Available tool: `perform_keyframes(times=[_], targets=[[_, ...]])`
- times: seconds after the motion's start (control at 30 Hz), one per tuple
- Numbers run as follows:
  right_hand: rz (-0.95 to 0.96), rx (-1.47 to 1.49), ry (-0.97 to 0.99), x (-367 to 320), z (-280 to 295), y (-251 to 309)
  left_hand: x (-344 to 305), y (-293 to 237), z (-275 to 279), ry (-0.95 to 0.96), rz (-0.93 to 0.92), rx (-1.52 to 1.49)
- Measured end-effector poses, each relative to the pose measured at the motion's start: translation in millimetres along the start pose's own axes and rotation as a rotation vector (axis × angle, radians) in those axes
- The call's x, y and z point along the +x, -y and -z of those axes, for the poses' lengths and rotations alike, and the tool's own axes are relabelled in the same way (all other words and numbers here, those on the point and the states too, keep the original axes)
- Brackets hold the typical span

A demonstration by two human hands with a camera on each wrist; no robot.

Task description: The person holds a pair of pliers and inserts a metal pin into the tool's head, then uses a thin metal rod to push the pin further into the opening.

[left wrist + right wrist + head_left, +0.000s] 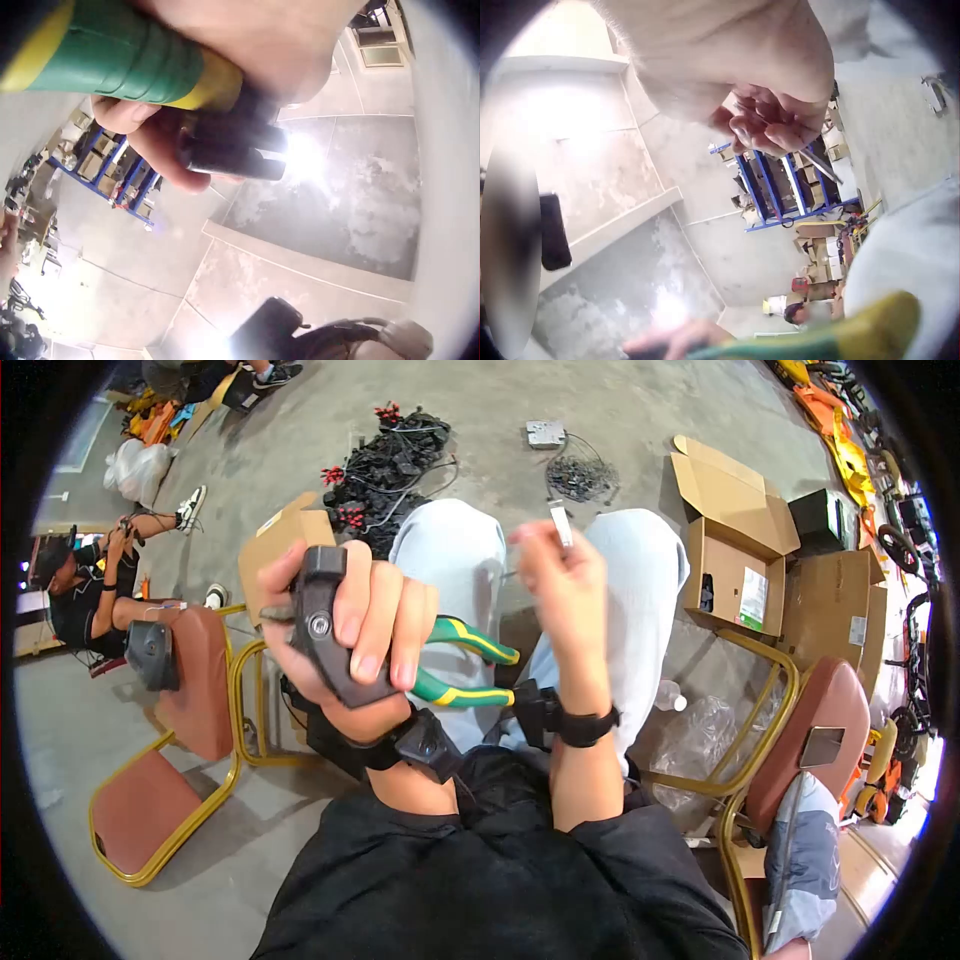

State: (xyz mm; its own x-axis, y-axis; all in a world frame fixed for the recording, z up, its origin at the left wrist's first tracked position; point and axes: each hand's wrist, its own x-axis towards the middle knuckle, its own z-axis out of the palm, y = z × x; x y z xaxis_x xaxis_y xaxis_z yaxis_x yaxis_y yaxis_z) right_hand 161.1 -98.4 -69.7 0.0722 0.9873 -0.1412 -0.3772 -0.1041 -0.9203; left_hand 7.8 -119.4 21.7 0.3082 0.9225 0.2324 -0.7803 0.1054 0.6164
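In the head view my left hand (385, 615) grips pliers by their dark metal head (318, 625), where a round pivot screw shows. The green and yellow handles (465, 693) stick out to the right from under the fingers, spread apart. One handle (127, 60) crosses the top of the left wrist view. My right hand (570, 595), blurred, is raised above the right knee, apart from the pliers. Its curled fingers pinch a thin silver strip (561, 523), which also pokes out below the fingers as a narrow strip (823, 166) in the right wrist view.
On the floor ahead lie a heap of black cables (390, 470) with red ends and a metal box (545, 434) beside coiled wire. An open cardboard box (735, 525) stands right. Chairs (195, 685) flank me; a phone (822, 747) lies on the right one. Another person (85, 595) sits left.
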Motion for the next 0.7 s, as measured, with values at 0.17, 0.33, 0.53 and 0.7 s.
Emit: perform_keyframes(times=[0.17,0.33,0.53,0.7], targets=[[-0.087,-0.544,0.018,4.9,13.6,13.5,39.0,22.6,-34.8,0.064,0.180,0.063],[-0.127,-0.626,-0.057,20.0,29.0,4.1,67.7,43.6,-56.6,0.040,0.297,0.067],[-0.129,-0.832,-0.196,17.5,36.8,5.4,41.0,15.5,-53.6,0.164,0.095,0.137],[0.033,-0.737,-0.008,8.4,17.4,-1.2,11.6,-10.0,-42.0,0.151,0.063,0.174]])
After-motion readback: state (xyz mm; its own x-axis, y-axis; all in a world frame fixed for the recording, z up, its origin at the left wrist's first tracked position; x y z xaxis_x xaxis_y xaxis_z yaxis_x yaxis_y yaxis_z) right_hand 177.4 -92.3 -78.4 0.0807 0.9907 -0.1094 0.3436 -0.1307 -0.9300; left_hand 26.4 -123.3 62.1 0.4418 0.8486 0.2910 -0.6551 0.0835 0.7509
